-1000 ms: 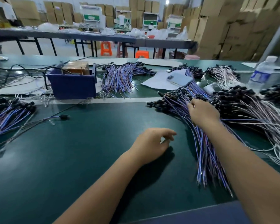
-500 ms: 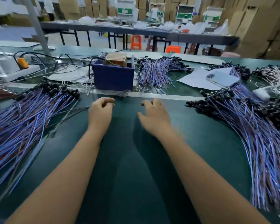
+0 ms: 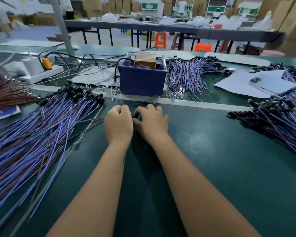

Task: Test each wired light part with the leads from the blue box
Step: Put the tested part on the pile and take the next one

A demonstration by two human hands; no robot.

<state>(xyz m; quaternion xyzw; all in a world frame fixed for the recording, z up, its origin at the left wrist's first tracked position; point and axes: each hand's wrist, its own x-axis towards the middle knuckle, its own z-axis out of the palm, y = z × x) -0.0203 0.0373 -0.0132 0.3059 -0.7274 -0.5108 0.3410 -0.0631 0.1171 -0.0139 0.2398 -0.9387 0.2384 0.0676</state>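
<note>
Before the blue box (image 3: pixel 142 81), both hands (image 3: pixel 118 123) (image 3: pixel 152 121) curled together, their grip unclear; heaps of wired light parts (image 3: pixel 32 132) seemingly awaited testing.

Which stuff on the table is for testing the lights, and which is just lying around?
For the job:
- blue box
- thin leads running to the hands
- wired light parts, left heap and right heap
- left hand and right hand, close together; what they hold is hidden

Just lying about:
- power strip
- white papers
- brown wire bundle
</note>
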